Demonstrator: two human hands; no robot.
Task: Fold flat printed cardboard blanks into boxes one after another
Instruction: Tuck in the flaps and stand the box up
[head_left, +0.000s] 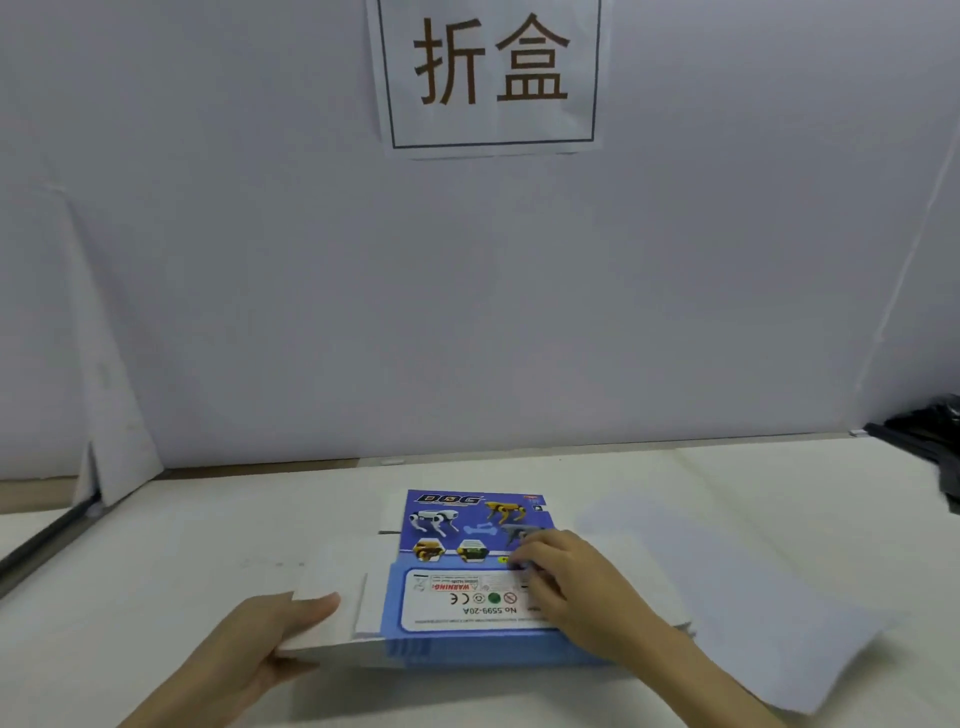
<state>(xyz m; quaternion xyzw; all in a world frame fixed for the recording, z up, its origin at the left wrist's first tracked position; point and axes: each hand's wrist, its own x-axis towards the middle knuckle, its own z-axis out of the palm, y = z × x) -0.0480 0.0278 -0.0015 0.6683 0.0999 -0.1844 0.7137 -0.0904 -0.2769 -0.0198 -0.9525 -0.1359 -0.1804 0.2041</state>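
Cardboard blank (467, 571) lies flat on the surface (156, 571), between both hands. Its white side flap (337, 571) juts leftward, pinched by the left hand (270, 639), thumb on top. The right hand (566, 587) rests bent-fingered on the printed panel; I cannot tell whether it grips.

Sign (491, 73): top centre, white paper with a thin dark frame, two large brown characters, stuck on the wall.
Wall (467, 312): pale panel across the upper two thirds of the frame, standing behind the table.
Table (156, 571): white top, lower third.
Board (122, 457): left middle, white, folded, leaning at the wall's foot.
Black object (930, 436): right edge, middle, blurred, kind unclear.
Dark strip (41, 540): left edge, running diagonally along the table's side.
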